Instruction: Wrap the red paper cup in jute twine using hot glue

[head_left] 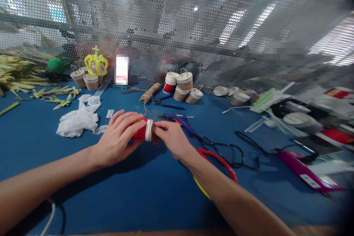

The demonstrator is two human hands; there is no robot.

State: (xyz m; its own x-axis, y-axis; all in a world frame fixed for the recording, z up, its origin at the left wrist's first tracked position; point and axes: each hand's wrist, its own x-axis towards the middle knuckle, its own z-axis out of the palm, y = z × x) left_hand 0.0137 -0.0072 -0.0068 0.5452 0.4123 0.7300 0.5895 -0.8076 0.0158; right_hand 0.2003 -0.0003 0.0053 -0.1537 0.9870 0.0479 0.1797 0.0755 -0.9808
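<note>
A red paper cup (140,133) with a white rim band lies sideways above the blue table. My left hand (117,138) is wrapped around its red body from the left. At the cup's rim, the fingers of my right hand (171,136) are pinched together; whether they grip the rim or something thin there is hidden. Just beyond the right hand lies a blue glue gun (182,121). Behind the cup a roll of twine (151,93) trails a strand toward it. Under my right forearm show scissors (221,160) with red and yellow handles.
Twine-wrapped cups (184,81) stand along the perforated metal screen (155,25). White lace fabric (77,120) lies left, near a yellow crown (96,62) and dried husks (19,73). A purple power strip (306,171) and black cable (240,155) lie right.
</note>
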